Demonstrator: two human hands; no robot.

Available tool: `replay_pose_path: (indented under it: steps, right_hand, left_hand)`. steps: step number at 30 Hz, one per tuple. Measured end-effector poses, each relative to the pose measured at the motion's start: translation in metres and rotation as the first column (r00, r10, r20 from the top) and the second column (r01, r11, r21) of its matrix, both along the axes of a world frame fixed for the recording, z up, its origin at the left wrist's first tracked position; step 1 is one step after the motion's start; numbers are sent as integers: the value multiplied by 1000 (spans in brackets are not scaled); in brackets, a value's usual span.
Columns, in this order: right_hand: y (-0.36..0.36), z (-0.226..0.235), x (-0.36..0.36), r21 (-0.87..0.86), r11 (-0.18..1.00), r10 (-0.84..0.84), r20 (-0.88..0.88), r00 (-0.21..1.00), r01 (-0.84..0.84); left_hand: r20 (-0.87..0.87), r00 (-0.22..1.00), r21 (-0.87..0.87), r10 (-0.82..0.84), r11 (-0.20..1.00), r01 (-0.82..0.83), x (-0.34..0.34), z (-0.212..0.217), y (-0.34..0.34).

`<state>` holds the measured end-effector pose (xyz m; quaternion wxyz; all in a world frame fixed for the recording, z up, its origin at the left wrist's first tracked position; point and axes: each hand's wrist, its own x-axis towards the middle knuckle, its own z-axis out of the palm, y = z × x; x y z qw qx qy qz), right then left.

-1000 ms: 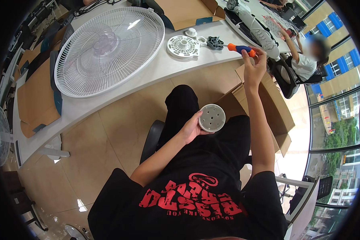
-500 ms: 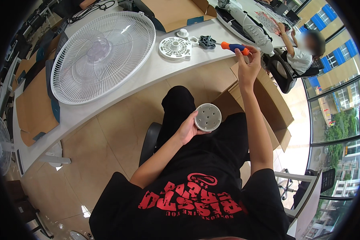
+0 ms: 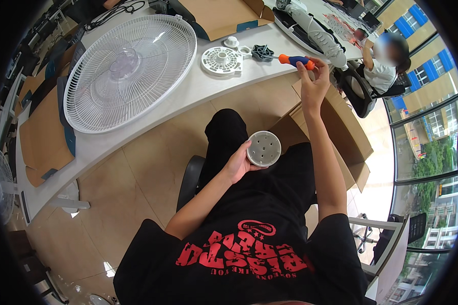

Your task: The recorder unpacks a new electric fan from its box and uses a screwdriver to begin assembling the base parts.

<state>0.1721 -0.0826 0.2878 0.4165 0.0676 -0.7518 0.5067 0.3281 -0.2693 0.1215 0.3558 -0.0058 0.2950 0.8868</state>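
My left hand (image 3: 237, 164) grips a round, light grey plastic cover (image 3: 264, 149) above my lap, its face with several small holes turned up. Over the table edge, my right hand (image 3: 316, 81) has thumb and fingers on the orange-and-blue handle of a screwdriver (image 3: 293, 61). The shaft points left toward a dark, lobed plastic knob (image 3: 262, 53) on the table; whether the tip touches it, I cannot tell. Beside the knob lies a white round fan motor mount (image 3: 222, 61) with slots, and a small white cap (image 3: 231, 42) sits behind it.
A large white fan grille (image 3: 132, 73) covers the table's left part. Open cardboard boxes lie at the far left (image 3: 50, 134), at the back (image 3: 224, 18) and on the floor (image 3: 341, 127). White fan parts (image 3: 326, 44) stand back right. Another person (image 3: 381, 71) sits beyond them.
My right hand and the screwdriver have shifted slightly left. My left hand keeps the cover in the same place. The seated person to the right has changed posture.
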Motion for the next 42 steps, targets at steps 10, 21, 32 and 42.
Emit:
replay_pose_path:
  steps: [10, 21, 32, 42]
  right_hand:
    - [3, 5, 7, 18, 1000, -17, 92, 996, 15]
    - [4, 7, 9, 29, 999, -29, 61, 998, 27]
    - [5, 6, 9, 17, 1000, -5, -16, 1000, 5]
    - [16, 5, 2, 40, 998, -51, -44, 998, 53]
  left_hand:
    - [-5, 1000, 7, 3, 1000, -3, -1, -1, 0]
    - [-10, 1000, 2, 5, 1000, -5, 0, -1, -1]
    - [-6, 1000, 9, 1, 1000, 0, 0, -1, -1]
    - [-3, 1000, -5, 8, 1000, -8, 0, 1, 0]
